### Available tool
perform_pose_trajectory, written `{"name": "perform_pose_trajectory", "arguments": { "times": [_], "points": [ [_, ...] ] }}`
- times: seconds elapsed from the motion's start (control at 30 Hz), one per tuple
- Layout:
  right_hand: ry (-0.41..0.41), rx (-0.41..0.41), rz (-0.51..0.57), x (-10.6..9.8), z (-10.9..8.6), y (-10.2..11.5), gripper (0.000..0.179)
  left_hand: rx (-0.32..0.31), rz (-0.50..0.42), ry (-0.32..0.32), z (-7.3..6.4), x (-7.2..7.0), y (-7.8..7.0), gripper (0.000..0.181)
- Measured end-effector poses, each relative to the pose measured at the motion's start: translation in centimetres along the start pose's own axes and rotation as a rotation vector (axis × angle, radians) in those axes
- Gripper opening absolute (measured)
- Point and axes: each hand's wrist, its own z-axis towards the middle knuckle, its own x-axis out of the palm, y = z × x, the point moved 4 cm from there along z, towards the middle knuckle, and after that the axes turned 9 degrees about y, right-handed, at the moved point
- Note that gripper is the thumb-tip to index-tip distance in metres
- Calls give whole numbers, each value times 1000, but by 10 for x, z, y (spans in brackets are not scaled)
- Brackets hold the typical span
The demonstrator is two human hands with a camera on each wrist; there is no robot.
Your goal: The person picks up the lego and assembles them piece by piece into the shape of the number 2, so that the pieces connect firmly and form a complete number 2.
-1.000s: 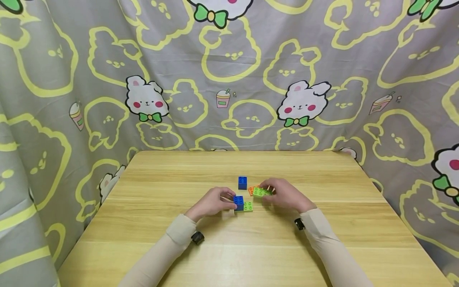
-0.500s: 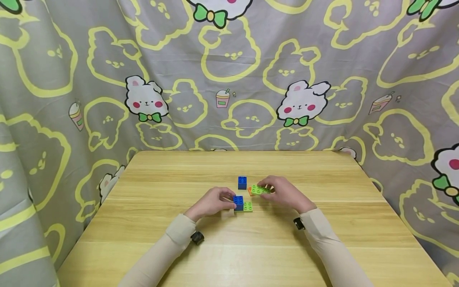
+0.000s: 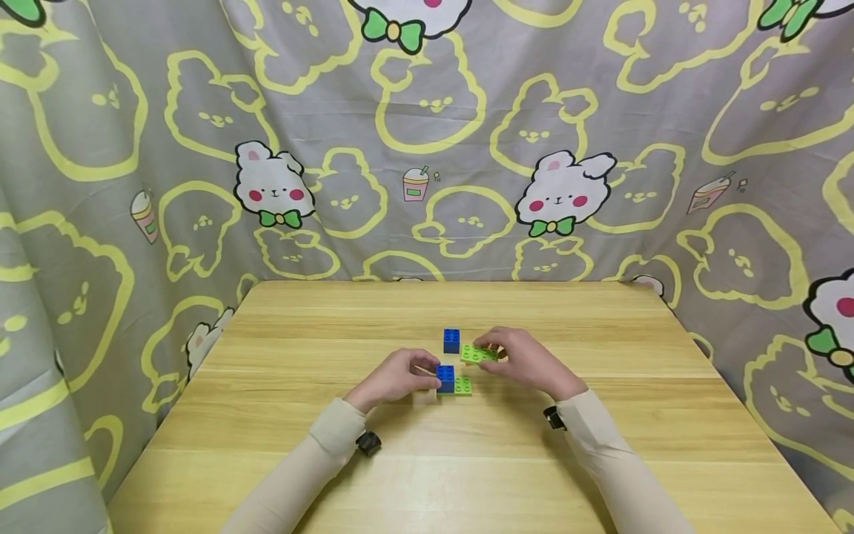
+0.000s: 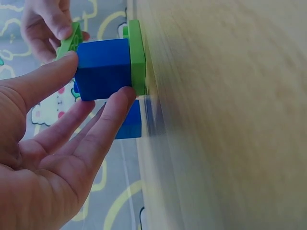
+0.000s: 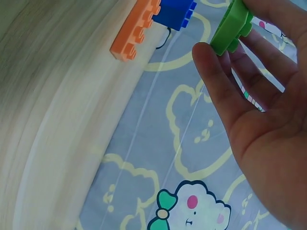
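Note:
My left hand [image 3: 394, 377] grips a blue toy building brick [image 3: 445, 378] between thumb and fingers. That brick sits on the left half of a flat green brick [image 3: 463, 386], whose right studs show. My right hand [image 3: 530, 362] pinches another flat green brick [image 3: 475, 353], held above the table. In the right wrist view this green brick [image 5: 231, 27] is apart from the flat orange brick [image 5: 136, 31] lying on the table. From the head view the green brick and right hand mostly cover the orange one. A second blue brick [image 3: 451, 340] stands farther back.
The bricks are grouped near the middle of a wooden table [image 3: 427, 475]. A grey curtain [image 3: 460, 133] with yellow outlines and rabbit faces hangs behind the table and along its sides.
My right hand has lifted the green brick slightly and moved it left, over the orange brick and toward the rear blue brick. The left hand and its blue brick have stayed in place.

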Motion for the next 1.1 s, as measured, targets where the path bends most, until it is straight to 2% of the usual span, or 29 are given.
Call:
{"name": "perform_pose_trajectory", "arguments": {
  "times": [0.37, 0.67, 0.9, 1.1],
  "points": [
    [-9, -26, -21, 2, 3, 10, 32, 5, -2, 3, 1, 0, -2, 35],
    [-21, -38, -35, 8, 6, 15, 32, 9, -66, 23, -1, -1, -4, 39],
    [-18, -51, -25, 12, 7, 16, 32, 39, -28, 35, -3, -1, -7, 46],
    [-22, -75, -34, 15, 8, 18, 33, 67, -61, 37, -4, 0, -10, 47]
  ]
}}
